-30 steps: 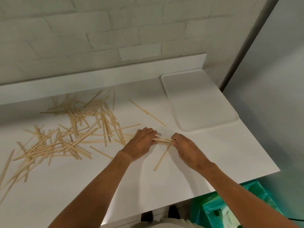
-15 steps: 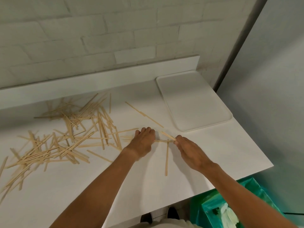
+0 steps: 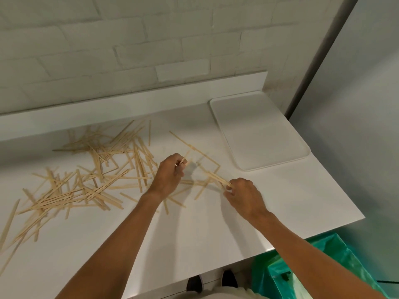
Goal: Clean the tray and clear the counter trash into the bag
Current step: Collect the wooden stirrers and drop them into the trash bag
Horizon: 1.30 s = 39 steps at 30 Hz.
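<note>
L hand pinches stick | R hand grips bundle | risk: thin loose bundle fans out in transit, bits drop short of bag

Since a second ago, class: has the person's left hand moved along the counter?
Yes. The left hand has shifted left, away from the tray and toward the wall, now pinching a stick.
</note>
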Tool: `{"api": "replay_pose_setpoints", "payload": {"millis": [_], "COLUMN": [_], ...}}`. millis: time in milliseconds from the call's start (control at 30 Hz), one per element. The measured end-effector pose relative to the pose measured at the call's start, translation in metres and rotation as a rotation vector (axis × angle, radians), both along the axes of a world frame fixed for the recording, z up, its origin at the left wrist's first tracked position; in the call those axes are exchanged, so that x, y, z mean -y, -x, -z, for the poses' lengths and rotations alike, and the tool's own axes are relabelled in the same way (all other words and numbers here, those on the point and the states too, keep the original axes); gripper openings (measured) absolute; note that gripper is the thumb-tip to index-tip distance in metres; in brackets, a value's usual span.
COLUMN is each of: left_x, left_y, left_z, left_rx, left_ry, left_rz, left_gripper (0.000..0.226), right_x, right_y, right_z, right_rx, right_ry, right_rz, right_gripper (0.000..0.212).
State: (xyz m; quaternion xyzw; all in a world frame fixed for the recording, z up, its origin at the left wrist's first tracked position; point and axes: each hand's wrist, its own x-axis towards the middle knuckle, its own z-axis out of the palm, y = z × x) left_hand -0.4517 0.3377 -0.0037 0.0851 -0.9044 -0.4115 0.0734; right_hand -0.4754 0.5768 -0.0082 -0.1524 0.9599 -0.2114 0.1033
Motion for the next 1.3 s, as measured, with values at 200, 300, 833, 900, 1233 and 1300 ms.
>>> {"api": "replay_pose_setpoints", "payload": {"millis": [200,300,833,900,1233,1300], "left_x": [0.004,0.001,-0.018,-0.021,-0.030,-0.030], "left_y": [-0.019,-0.025,-0.032,-0.032,-0.042,-0.040], "left_z": [0.009,0.010,0.020,0.018,0.027,0.028], "left_rx": [0.100,0.128,0.282,0.312,0.202,0.169], "left_ry": [0.049,0.025,0.305,0.421,0.834,0.827], "left_rz": [0.019,0.051,0.103,0.142,0.134,0.128], "left_gripper": [0.026,0.029,0.019,0.025,0.044,0.044], "right_x": [0.003,0.006,0.005,0.007,0.012,0.011], "right_y": [0.004,0.003,0.013,0.011,-0.003,-0.010], "right_z": [0.004,0.011,-0.011,-0.010,-0.002,0.003], "right_rx": [-0.116,-0.118,0.327,0.341,0.311,0.306], "right_ry": [-0.128,-0.181,0.313,0.323,0.413,0.405], "right_rz": [0.015,-0.027,0.014,0.042,0.200,0.209], "right_gripper": [0.017,0.011,0.012,0.012,0.022,0.022]}}
